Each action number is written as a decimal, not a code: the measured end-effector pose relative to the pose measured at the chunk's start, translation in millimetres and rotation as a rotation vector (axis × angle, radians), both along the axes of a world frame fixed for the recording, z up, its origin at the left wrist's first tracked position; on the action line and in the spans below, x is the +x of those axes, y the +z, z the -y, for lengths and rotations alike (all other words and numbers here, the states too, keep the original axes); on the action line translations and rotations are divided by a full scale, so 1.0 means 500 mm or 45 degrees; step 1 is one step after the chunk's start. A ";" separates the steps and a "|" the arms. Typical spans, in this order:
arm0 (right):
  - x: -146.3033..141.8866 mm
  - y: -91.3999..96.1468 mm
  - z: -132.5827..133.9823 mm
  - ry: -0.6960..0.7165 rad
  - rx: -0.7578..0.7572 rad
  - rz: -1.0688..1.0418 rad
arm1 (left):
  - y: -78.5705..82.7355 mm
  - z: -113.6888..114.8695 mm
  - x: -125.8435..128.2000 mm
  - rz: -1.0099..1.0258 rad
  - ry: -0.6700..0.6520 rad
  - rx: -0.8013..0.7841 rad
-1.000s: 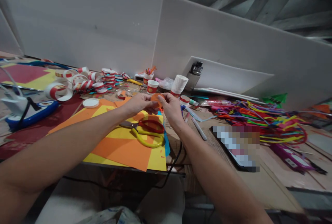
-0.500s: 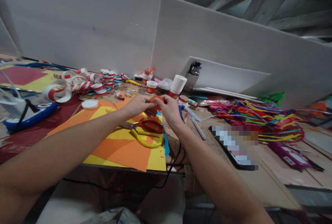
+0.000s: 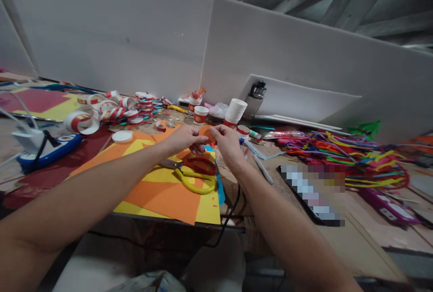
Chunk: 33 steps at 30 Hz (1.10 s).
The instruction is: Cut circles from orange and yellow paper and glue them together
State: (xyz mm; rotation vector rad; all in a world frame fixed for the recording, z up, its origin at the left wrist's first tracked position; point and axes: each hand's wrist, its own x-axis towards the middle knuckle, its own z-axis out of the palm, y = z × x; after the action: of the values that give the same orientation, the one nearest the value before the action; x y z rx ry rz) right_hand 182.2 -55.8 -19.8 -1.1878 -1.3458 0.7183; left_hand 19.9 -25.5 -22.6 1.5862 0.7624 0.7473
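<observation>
Between my two hands is a small rounded piece of orange paper (image 3: 206, 133), raised above the table. My left hand (image 3: 187, 139) pinches its left side, fingers closed. At its right edge my right hand (image 3: 227, 142) grips it between thumb and fingers. Just below lie scissors (image 3: 196, 180) with one red and one yellow handle, resting on yellow paper (image 3: 210, 208) and orange paper (image 3: 162, 197) sheets. Behind the hands stand a red and white paper cup (image 3: 200, 114) and a stack of paper cups (image 3: 236, 111).
On the left are curled cup strips (image 3: 81, 122), a white lid (image 3: 122, 136) and a blue power strip (image 3: 50, 152). To the right lie a pen (image 3: 262, 169), a phone (image 3: 309, 195) and colourful pipe cleaners (image 3: 352, 156). A dark bottle (image 3: 254, 101) stands by the white partition (image 3: 135, 34).
The whole view has shifted slightly, moving things a little to the right. More of the orange paper piece shows between my hands, which both still hold it.
</observation>
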 end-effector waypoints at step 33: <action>0.000 -0.007 -0.004 0.282 0.189 0.198 | -0.001 -0.016 -0.006 0.627 -0.142 -0.624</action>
State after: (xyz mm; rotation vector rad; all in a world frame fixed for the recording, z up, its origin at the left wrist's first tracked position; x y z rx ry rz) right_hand 182.3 -54.0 -23.3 -1.0027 -1.6500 0.6790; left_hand 16.8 -17.4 -22.8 0.9404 0.4422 0.7579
